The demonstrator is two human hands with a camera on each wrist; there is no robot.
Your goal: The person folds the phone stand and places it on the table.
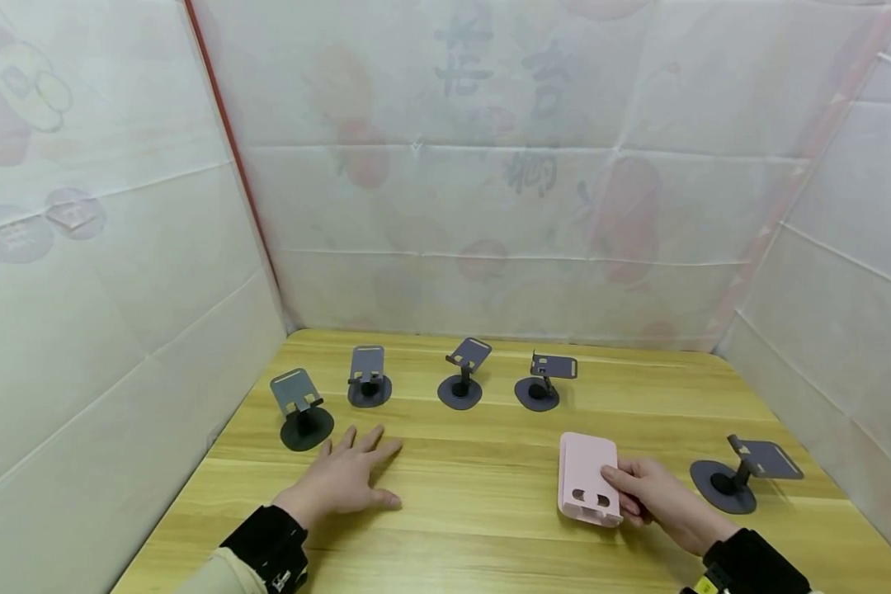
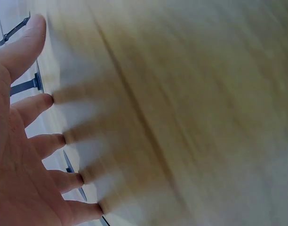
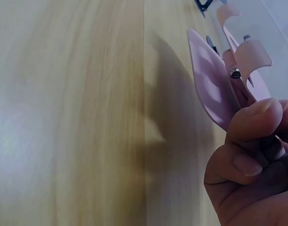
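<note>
A pink folding phone stand point(image 1: 586, 477) lies tilted on the wooden table point(image 1: 483, 503), right of centre. My right hand point(image 1: 634, 488) grips its right edge, thumb on top. In the right wrist view the curled fingers point(image 3: 250, 162) pinch the pink stand point(image 3: 210, 87), whose plate is lifted off the wood at one side. My left hand point(image 1: 347, 477) rests flat on the table at the left with fingers spread and holds nothing. The left wrist view shows its open palm point(image 2: 26, 150) over blurred wood. The closest thing to it is a dark grey phone stand point(image 1: 301, 408).
Three more dark grey phone stands point(image 1: 368, 376) point(image 1: 463, 376) point(image 1: 544, 379) line the back of the table. Another grey stand point(image 1: 742, 474) sits just right of my right hand. White sheeted walls point(image 1: 119, 313) enclose the table on three sides.
</note>
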